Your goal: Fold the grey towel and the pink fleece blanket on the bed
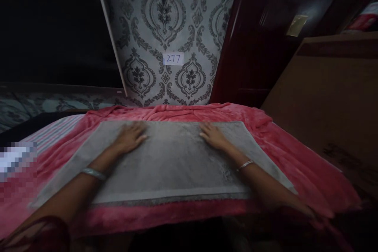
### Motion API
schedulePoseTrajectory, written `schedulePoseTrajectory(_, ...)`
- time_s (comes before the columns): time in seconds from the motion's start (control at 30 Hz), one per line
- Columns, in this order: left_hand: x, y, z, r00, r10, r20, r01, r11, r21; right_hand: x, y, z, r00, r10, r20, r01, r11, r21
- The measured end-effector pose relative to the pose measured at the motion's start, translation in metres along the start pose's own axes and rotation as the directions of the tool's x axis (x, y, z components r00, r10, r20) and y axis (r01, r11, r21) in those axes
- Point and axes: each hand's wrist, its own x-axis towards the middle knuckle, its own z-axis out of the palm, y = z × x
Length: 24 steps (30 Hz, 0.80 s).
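A grey towel (173,165) lies spread out flat over a pink fleece blanket (301,165). My left hand (130,137) rests palm down on the towel's far left part, its fingers stretched out and a little blurred. Toward the far right part, my right hand (213,135) also lies flat on the cloth with its fingers apart. Neither hand grips anything. A pale band runs along the towel's near edge, and a small embroidered-looking mark shows close to my right forearm.
A large cardboard box (321,98) stands at the right. Behind the blanket is a patterned wall with a paper label (173,58) reading 277. A dark screen (56,27) is at the left, a dark red door (254,39) at the back right. Striped cloth (56,132) shows at left.
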Motion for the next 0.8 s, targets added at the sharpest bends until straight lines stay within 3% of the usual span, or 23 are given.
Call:
schedulePoseTrajectory(0.07,-0.011,0.004,-0.006,0.980,0.176,0.089,-0.174,0.984,-0.026,0.006,-0.041,0.012,0.986,-0.157,0.058,0.156,0.987,0.031)
schedulePoseTrajectory(0.17,-0.025,0.019,-0.006,0.924,0.337,0.179,-0.328,0.941,-0.076,0.002,-0.074,0.025,0.967,-0.235,0.097,0.233,0.972,0.036)
schedulePoseTrajectory(0.27,-0.031,0.027,-0.003,0.932,0.319,0.171,-0.310,0.948,-0.074,-0.018,-0.083,0.029,0.954,-0.262,0.149,0.256,0.965,0.059)
schedulePoseTrajectory(0.37,-0.032,0.026,-0.003,0.932,0.327,0.156,-0.318,0.945,-0.080,-0.057,-0.092,0.029,0.897,-0.391,0.206,0.370,0.919,0.133)
schedulePoseTrajectory(0.53,-0.033,0.025,-0.005,0.934,0.336,0.125,-0.324,0.940,-0.103,-0.133,-0.112,0.027,0.820,-0.543,0.180,0.486,0.828,0.281)
schedulePoseTrajectory(0.63,-0.034,0.029,-0.011,0.938,0.320,0.133,-0.306,0.945,-0.118,-0.154,-0.107,0.019,0.794,-0.586,0.164,0.513,0.790,0.337)
schedulePoseTrajectory(0.7,-0.040,0.032,-0.017,0.935,0.304,0.181,-0.285,0.951,-0.122,-0.154,-0.087,0.012,0.842,-0.526,0.121,0.471,0.825,0.312)
schedulePoseTrajectory(0.8,-0.064,0.037,-0.023,0.899,0.361,0.249,-0.331,0.931,-0.156,-0.147,-0.031,0.010,0.977,-0.205,-0.057,0.211,0.968,0.134)
